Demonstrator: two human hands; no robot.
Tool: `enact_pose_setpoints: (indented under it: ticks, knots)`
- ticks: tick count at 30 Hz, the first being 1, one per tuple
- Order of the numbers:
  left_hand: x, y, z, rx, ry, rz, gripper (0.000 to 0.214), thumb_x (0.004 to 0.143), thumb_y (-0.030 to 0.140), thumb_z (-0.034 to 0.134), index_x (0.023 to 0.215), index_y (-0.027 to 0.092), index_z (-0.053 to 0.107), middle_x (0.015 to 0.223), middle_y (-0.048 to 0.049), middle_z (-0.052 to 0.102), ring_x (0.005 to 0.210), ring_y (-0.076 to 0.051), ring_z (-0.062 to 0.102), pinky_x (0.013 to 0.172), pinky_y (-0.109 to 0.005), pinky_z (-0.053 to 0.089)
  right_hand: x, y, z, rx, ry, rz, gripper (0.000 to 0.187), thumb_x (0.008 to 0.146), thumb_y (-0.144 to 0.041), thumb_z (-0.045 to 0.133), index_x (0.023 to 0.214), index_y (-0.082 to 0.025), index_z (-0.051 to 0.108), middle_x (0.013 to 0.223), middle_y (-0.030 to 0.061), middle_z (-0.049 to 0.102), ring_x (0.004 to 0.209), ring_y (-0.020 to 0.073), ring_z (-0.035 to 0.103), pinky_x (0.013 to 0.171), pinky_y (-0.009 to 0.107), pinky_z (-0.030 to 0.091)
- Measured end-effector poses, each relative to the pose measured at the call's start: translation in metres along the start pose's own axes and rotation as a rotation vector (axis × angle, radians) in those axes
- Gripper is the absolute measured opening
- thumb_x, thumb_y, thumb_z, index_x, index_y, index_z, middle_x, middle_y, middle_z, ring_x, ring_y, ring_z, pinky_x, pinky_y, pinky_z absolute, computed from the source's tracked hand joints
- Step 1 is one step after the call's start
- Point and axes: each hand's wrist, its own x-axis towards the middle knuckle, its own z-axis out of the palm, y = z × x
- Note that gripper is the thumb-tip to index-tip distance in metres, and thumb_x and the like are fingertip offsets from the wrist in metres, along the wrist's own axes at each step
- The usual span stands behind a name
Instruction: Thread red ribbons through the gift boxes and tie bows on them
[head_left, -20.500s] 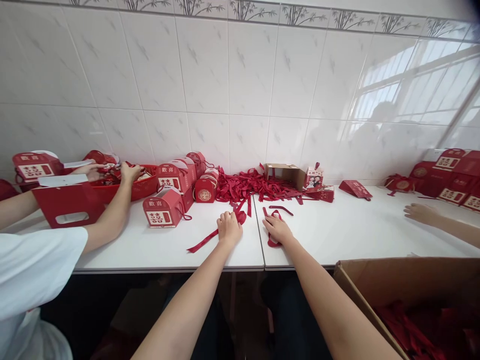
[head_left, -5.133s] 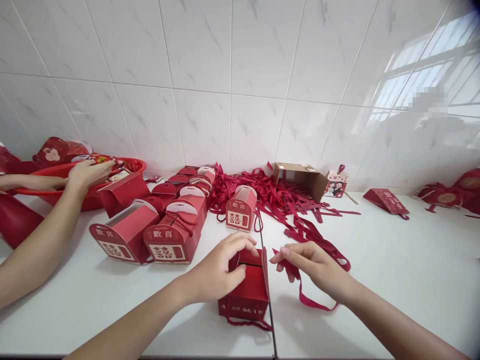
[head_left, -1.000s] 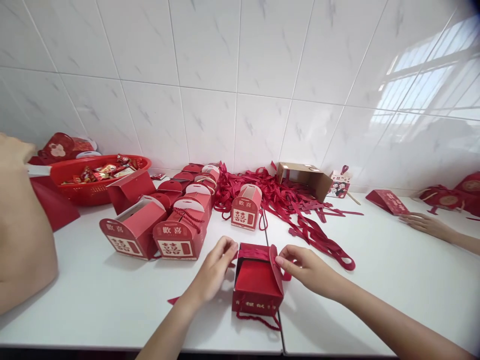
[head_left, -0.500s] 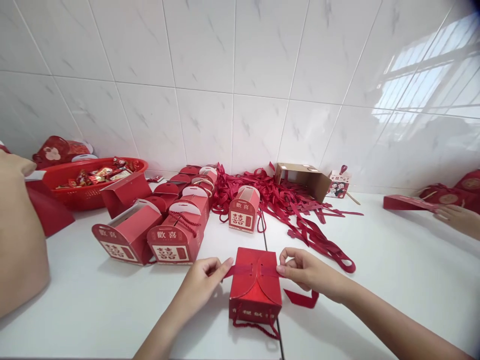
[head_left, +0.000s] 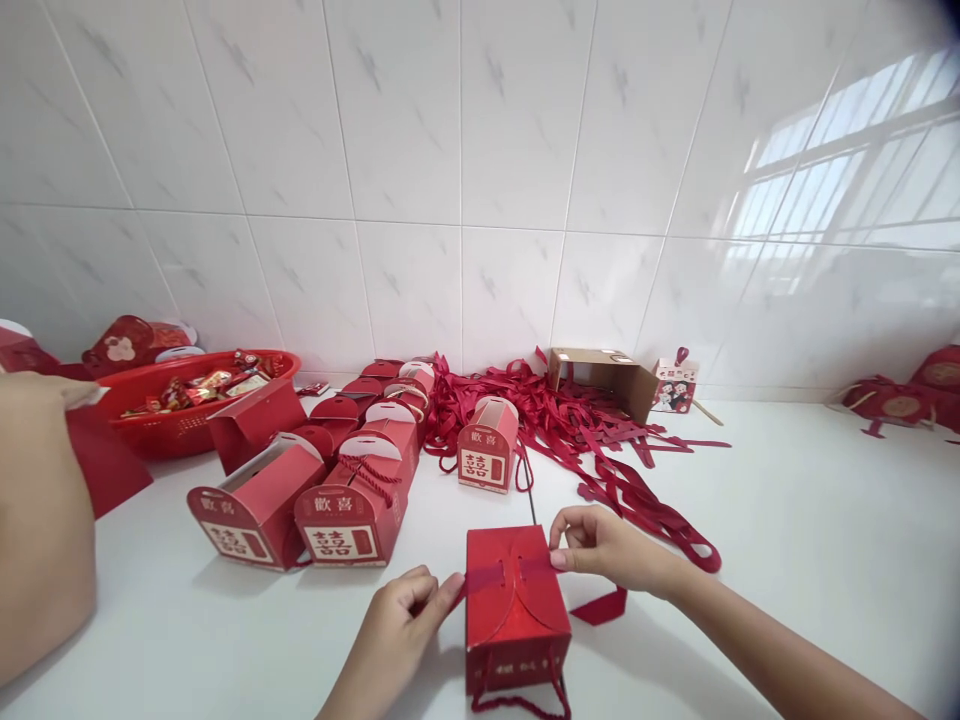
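A small red gift box stands on the white table right in front of me, its two curved top flaps folded shut. A red ribbon runs across the top of the box and trails off to its right. My left hand pinches the ribbon end at the box's left edge. My right hand pinches the ribbon at the box's upper right corner. A red cord handle hangs at the front of the box.
Several red gift boxes stand to the left. A heap of loose red ribbons lies by the wall beside an open cardboard box. A red basket of sweets sits far left. Another person's arm fills the left edge.
The box flaps went from open to closed, with the ribbon pulled across them. The box now sits lower in view. The other person's hand at the right edge is gone.
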Motion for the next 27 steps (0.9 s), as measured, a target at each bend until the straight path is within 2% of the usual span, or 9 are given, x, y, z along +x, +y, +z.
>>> enact_pose_setpoints:
  ticks: [7, 12, 16, 20, 23, 25, 27]
  knots:
    - [-0.002, -0.007, -0.006, 0.016, -0.044, -0.075, 0.058, 0.074, 0.073, 0.042, 0.056, 0.021, 0.023, 0.058, 0.0046, 0.025, 0.057, -0.012, 0.029, 0.056, -0.025, 0.026, -0.003, 0.013, -0.005, 0.031, -0.058, 0.09, 0.043, 0.071, -0.056, 0.068, 0.073, -0.015, 0.055, 0.054, -0.0091, 0.028, 0.049, 0.0048, 0.021, 0.044, 0.022, 0.014]
    - [-0.004, -0.022, -0.033, 0.066, -0.047, -0.098, 0.055, 0.074, 0.068, 0.046, 0.055, 0.021, 0.026, 0.057, 0.005, 0.024, 0.057, -0.012, 0.027, 0.054, -0.024, 0.023, -0.021, 0.033, -0.022, 0.037, -0.065, 0.249, 0.052, 0.07, -0.061, 0.065, 0.061, -0.019, 0.036, 0.051, -0.0091, 0.027, 0.045, 0.0046, 0.021, 0.042, 0.022, 0.015]
    - [-0.011, -0.035, -0.055, 0.207, -0.028, -0.105, 0.051, 0.077, 0.063, 0.047, 0.057, 0.02, 0.028, 0.057, 0.005, 0.027, 0.057, -0.012, 0.026, 0.054, -0.023, 0.021, -0.038, 0.048, -0.041, -0.04, -0.011, 0.265, 0.058, 0.07, -0.059, 0.067, 0.057, -0.019, 0.026, 0.053, -0.0082, 0.02, 0.05, 0.0062, 0.015, 0.046, 0.024, 0.012]
    - [-0.016, -0.046, -0.066, 0.291, 0.053, -0.105, 0.047, 0.076, 0.057, 0.051, 0.055, 0.02, 0.029, 0.053, 0.005, 0.032, 0.054, -0.012, 0.028, 0.052, -0.023, 0.021, -0.052, 0.063, -0.056, -0.186, 0.067, 0.272, 0.061, 0.071, -0.063, 0.062, 0.057, -0.019, 0.021, 0.057, -0.0063, 0.017, 0.053, 0.009, 0.013, 0.049, 0.028, 0.01]
    - [-0.019, -0.047, -0.068, 0.29, 0.075, -0.074, 0.043, 0.077, 0.053, 0.052, 0.056, 0.02, 0.034, 0.055, 0.0039, 0.04, 0.055, -0.013, 0.036, 0.054, -0.023, 0.028, -0.06, 0.073, -0.065, -0.255, 0.098, 0.273, 0.059, 0.07, -0.063, 0.061, 0.056, -0.02, 0.025, 0.056, -0.0049, 0.024, 0.053, 0.01, 0.019, 0.049, 0.027, 0.016]
    - [-0.023, -0.044, -0.068, 0.291, 0.066, -0.057, 0.041, 0.079, 0.053, 0.05, 0.058, 0.02, 0.038, 0.057, 0.0029, 0.046, 0.057, -0.015, 0.042, 0.056, -0.023, 0.033, -0.065, 0.076, -0.07, -0.285, 0.129, 0.261, 0.05, 0.071, -0.062, 0.061, 0.057, -0.02, 0.038, 0.058, -0.0024, 0.038, 0.054, 0.0122, 0.031, 0.05, 0.028, 0.026]
    - [-0.027, -0.039, -0.067, 0.303, 0.086, -0.026, 0.037, 0.08, 0.053, 0.051, 0.063, 0.021, 0.045, 0.064, 0.0011, 0.053, 0.064, -0.017, 0.049, 0.061, -0.024, 0.039, -0.07, 0.073, -0.075, -0.339, 0.214, 0.236, 0.038, 0.072, -0.059, 0.061, 0.069, -0.022, 0.054, 0.069, 0.0018, 0.052, 0.063, 0.0172, 0.046, 0.058, 0.03, 0.037]
